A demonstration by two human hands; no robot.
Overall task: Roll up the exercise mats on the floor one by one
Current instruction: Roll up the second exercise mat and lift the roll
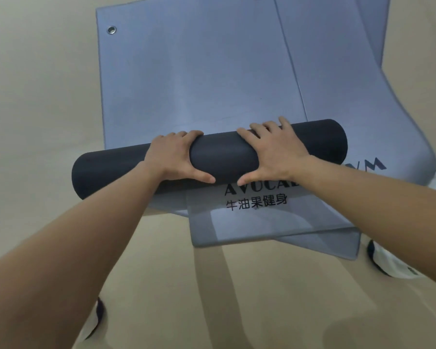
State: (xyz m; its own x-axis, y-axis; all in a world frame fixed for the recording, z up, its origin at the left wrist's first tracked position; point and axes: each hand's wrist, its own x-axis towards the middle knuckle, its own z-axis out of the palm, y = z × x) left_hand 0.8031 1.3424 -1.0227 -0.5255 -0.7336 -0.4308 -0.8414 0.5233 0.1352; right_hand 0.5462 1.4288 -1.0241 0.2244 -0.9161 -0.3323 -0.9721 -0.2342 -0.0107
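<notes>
A beige floor (pixel 35 96) fills the view, and most of its middle is covered by blue-grey exercise mats lying flat and overlapping. The biggest flat sheet (pixel 186 71) stretches away from the person. A second mat (pixel 337 59) lies under its right edge and fans out to the right. A third mat (pixel 262 230) pokes out toward the person, its near edge askew on the floor. Across the near end of the biggest sheet lies a dark roll (pixel 224 152), thick and tight, set at a slant with its left end nearer the person and its right end farther off. Two bare forearms reach in from the bottom corners to meet on it. The left hand (pixel 173 157) grips the roll left of centre, its fingers curled over the far side and the thumb pressed along the near side. The right hand (pixel 272 152) clasps it just right of centre, fingers spread over the top and the thumb hooked low in front, so the two thumbs almost meet. A white shoe (pixel 388 263) stands by the third mat's right corner, and another shoe (pixel 96 321) shows beside the left forearm. Black lettering (pixel 256 204) is printed on the third mat just below the roll, partly hidden by it. A metal eyelet (pixel 111 29) sits in the big sheet's far left corner.
</notes>
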